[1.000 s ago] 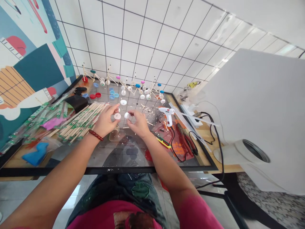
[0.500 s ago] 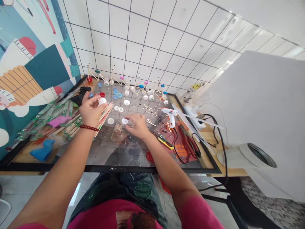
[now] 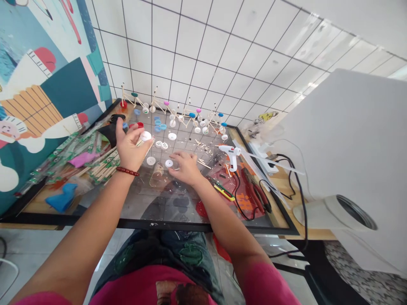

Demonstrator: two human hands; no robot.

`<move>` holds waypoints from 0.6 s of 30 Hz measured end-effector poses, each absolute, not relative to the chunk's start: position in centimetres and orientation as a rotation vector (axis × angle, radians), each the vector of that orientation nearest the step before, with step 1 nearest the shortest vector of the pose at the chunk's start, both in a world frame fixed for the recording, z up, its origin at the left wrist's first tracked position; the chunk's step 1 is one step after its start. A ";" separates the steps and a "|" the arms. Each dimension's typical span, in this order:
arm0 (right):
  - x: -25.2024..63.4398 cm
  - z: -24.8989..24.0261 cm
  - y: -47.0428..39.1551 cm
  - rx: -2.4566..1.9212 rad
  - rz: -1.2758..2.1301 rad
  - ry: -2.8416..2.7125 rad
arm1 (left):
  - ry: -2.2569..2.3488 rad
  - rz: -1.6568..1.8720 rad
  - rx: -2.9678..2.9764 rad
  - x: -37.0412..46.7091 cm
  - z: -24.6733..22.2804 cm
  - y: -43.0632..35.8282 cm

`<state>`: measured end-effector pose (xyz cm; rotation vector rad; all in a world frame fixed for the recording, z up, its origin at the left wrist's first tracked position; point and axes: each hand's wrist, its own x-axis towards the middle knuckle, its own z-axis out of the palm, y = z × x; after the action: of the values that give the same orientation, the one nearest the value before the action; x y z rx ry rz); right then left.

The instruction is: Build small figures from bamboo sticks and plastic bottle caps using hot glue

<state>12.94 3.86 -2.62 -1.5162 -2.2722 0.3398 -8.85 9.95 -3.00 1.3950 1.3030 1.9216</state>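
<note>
Raised over the left part of the table, my left hand [image 3: 132, 148] pinches a white bottle cap [image 3: 146, 136] between thumb and fingers. My right hand [image 3: 186, 167] is low over the glass tabletop, thumb and index finger apart. Just left of those fingertips lies a white round cap [image 3: 168, 163]; whether they touch it I cannot tell. Another white disc [image 3: 151, 161] lies to its left, with a clear plastic cup [image 3: 157, 176] on its side below. Farther back are two white caps with dark spots [image 3: 162, 145] and a plain white cap [image 3: 172, 136].
Small stick-and-cap models [image 3: 192, 116] line the back edge by the tiled wall. Blue caps [image 3: 160, 126] sit before them. At right are a white glue gun [image 3: 231, 156], a yellow cutter [image 3: 224, 191] and red-handled pliers [image 3: 254, 192]. Wooden sticks [image 3: 103, 167] are piled at left.
My left hand has moved slightly right with its cap, its fingers spreading a little. The right hand's fingers have opened and drawn slightly away from the cap on the table.
</note>
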 end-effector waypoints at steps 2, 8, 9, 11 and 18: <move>12.3 -2.1 3.9 -1.516 0.303 -2.273 | 1.282 1.915 1.532 -8.7 -3.1 9.6; 8.4 -0.5 4.6 -1.484 0.314 -2.429 | 1.228 1.981 1.700 -8.5 -3.4 9.0; 7.8 -0.4 4.7 -1.510 0.325 -2.451 | 1.222 1.987 1.721 -8.5 -3.5 9.0; 6.9 -0.4 5.0 -1.552 0.348 -2.482 | 1.239 1.982 1.751 -8.6 -3.7 9.1; 7.8 -1.4 5.6 -1.501 0.575 -2.158 | 1.261 1.940 1.662 -8.8 -3.2 9.0</move>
<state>7.78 5.57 -1.41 -1.5006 -2.1581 0.5747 -8.77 9.03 -3.23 1.6617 1.2606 1.9402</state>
